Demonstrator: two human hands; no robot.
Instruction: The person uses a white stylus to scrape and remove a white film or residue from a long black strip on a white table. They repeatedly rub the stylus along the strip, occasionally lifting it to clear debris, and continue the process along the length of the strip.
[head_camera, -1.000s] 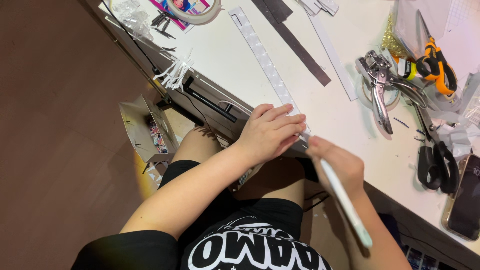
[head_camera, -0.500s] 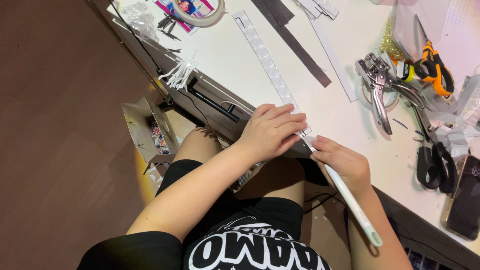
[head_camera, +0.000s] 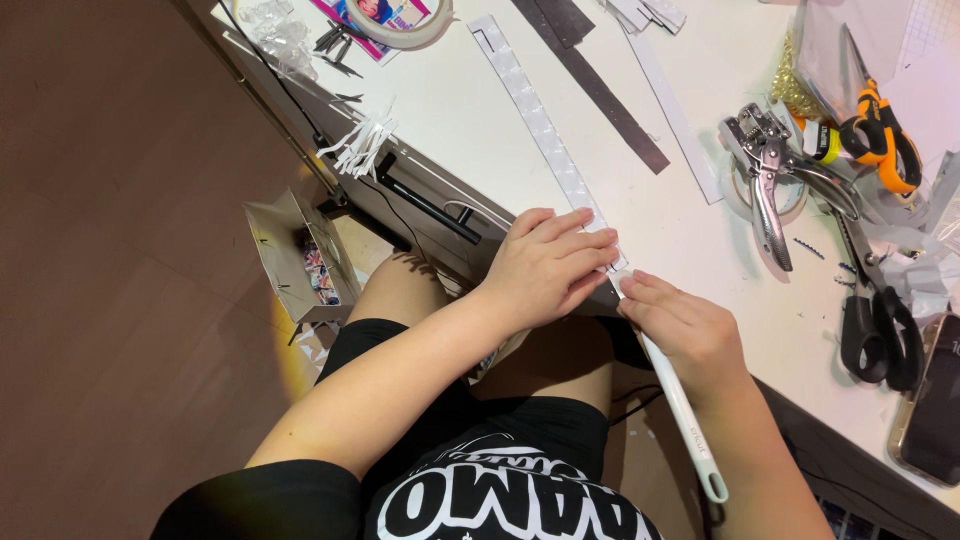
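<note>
At the far left of the frame lies bare brown floor, and just right of it, in the left middle, a small open paper bag (head_camera: 300, 262) stands on that floor below the worktop (head_camera: 470, 110) edge. Toward the upper middle a roll of white tape (head_camera: 400, 20) and a bunch of white paper slivers (head_camera: 362, 145) sit near the worktop's rim. From the upper middle a long white embossed paper strip (head_camera: 535, 115) runs diagonally down to the centre, where the left hand (head_camera: 550, 265) lies flat on its near end, fingers (head_camera: 580, 240) stretched out and pressed down, holding nothing. Beside the strip, a dark strip (head_camera: 600, 90) and a plain white strip (head_camera: 675, 120) lie roughly parallel to it. Just right of centre the right hand (head_camera: 690, 335) is closed around a white craft knife (head_camera: 685, 415), its tip meeting the embossed strip right at the left hand's fingertips, the handle trailing toward the lower middle. Judging by this, the work is at the strip's near end: most of the strip lies whole on the worktop and no freshly cut piece shows beside the tip, so the cut or score here looks unfinished. At the right a metal hole punch (head_camera: 770, 180), orange-handled scissors (head_camera: 880, 130), black-handled scissors (head_camera: 875, 320) and a phone (head_camera: 935, 410) lie untouched.
</note>
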